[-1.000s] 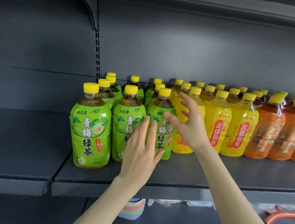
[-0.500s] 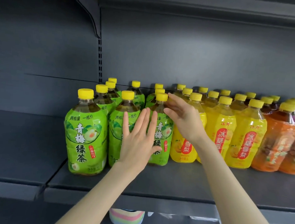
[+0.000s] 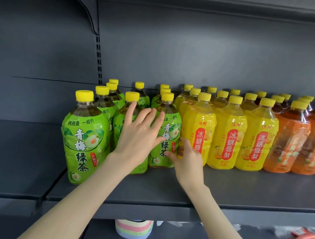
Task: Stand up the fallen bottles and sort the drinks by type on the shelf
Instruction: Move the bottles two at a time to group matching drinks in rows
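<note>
Below the shelf: a pastel striped object [image 3: 134, 228] shows under the front lip [image 3: 167, 212].

Shelf [image 3: 240, 188]: a bare strip of board runs between the lip and the front row, broadest to the right, before the yellow and orange bottles. To the left the neighbouring shelf [image 3: 25, 149] sits behind a seam, with no bottles on it.

Left hand [image 3: 139, 136]: palm forward, fingers straight and spread, laid flat across the second green bottle [image 3: 130, 100] and the third green bottle [image 3: 170, 127]. Gripping nothing.

Right hand [image 3: 189, 160]: low, near the board. Thumb on the lower front of the third green bottle, fingers curled into the gap between it and the first yellow bottle [image 3: 203, 125]. It grips that bottle low on its right side.

Change: half a second ago the right hand was up at the bottles' shoulders; it has dropped to the lower body. The left hand stays flat in nearly the same place.

Stock, all upright, yellow caps: green tea bottles [image 3: 83, 139] at the left, three across and several deep; yellow bottles [image 3: 228, 140] in the middle, packed side by side; orange bottles [image 3: 289, 143] at the right, running out of view.

Far: a slotted upright [image 3: 98, 62] stands behind the green rows, against the grey back panel [image 3: 192, 48]. Tall open space above the caps.
</note>
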A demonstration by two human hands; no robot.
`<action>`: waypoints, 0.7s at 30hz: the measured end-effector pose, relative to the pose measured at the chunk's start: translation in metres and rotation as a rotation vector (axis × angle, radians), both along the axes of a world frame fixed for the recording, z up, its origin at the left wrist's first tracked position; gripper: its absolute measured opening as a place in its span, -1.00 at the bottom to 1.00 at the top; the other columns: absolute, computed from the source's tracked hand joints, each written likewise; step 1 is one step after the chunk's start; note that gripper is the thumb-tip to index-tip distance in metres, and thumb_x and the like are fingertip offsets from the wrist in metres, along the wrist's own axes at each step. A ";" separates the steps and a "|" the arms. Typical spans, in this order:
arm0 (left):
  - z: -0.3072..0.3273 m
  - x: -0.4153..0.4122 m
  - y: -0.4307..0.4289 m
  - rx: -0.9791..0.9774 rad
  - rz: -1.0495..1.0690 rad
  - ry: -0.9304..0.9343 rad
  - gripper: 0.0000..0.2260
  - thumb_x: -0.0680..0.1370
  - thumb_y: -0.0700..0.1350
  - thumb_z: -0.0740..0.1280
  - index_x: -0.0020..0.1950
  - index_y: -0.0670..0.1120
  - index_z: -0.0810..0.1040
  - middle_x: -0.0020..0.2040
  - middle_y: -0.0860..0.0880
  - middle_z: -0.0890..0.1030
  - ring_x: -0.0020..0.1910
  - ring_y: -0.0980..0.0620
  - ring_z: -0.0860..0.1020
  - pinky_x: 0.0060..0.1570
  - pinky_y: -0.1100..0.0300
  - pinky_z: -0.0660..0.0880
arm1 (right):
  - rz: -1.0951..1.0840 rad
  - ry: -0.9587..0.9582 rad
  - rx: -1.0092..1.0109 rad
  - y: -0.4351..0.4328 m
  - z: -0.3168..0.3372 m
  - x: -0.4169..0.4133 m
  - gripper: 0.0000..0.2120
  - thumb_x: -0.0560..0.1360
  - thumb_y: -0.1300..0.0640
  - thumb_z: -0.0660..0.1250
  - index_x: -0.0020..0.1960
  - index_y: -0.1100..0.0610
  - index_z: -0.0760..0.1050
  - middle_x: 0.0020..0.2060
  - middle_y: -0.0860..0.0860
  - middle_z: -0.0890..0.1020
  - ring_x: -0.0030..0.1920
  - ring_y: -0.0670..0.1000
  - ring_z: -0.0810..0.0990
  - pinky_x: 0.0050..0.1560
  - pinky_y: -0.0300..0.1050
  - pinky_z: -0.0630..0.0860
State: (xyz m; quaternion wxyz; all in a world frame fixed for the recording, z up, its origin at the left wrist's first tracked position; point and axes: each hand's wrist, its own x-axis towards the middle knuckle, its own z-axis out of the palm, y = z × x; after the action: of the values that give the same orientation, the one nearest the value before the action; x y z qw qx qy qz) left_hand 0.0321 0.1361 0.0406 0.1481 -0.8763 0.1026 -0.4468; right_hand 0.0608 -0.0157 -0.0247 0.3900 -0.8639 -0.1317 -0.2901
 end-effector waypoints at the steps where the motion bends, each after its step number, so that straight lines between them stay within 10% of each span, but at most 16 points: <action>1: 0.006 0.002 0.001 -0.003 -0.019 0.004 -0.44 0.40 0.18 0.38 0.27 -0.14 0.53 0.16 -0.16 0.62 0.17 -0.14 0.55 0.38 -0.17 0.10 | -0.020 0.001 -0.032 0.002 0.000 0.000 -0.46 0.44 -0.02 0.45 0.33 0.18 0.41 -0.06 0.09 0.67 -0.08 0.15 0.63 -0.10 0.00 0.55; 5: 0.034 0.009 0.004 0.004 -0.038 0.019 -0.43 0.32 0.11 0.53 0.20 -0.18 0.56 0.09 -0.15 0.63 0.06 -0.14 0.58 0.17 -0.02 0.44 | -0.045 -0.015 -0.111 0.004 -0.003 -0.001 -0.39 0.48 -0.07 0.40 0.43 0.15 0.30 -0.02 0.10 0.67 -0.10 0.14 0.65 -0.13 -0.01 0.56; 11: 0.081 0.017 -0.008 0.048 0.044 0.389 0.02 0.37 0.19 0.45 0.55 -0.08 -0.16 0.55 -0.21 0.00 0.38 -0.20 0.34 0.27 -0.03 0.37 | -0.002 0.040 -0.177 0.004 -0.003 -0.002 -0.13 0.48 -0.09 0.39 0.57 0.08 -0.06 -0.01 0.10 0.63 -0.10 0.11 0.62 -0.08 -0.05 0.53; 21: 0.076 0.030 -0.014 -0.075 -0.045 0.490 0.00 0.34 -0.05 0.54 0.55 -0.11 -0.08 0.48 -0.22 0.18 0.22 -0.26 0.49 0.12 -0.05 0.45 | -0.165 -0.029 -0.255 0.008 -0.002 0.000 -0.14 0.41 -0.13 0.45 0.54 0.11 0.11 -0.04 0.12 0.63 -0.19 0.16 0.63 -0.29 -0.08 0.43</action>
State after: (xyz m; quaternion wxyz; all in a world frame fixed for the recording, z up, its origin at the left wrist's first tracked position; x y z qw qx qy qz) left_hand 0.0619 0.1218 0.1163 0.0761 -0.9608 0.1383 -0.2279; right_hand 0.0612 -0.0072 -0.0268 0.2500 -0.9100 -0.1018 -0.3147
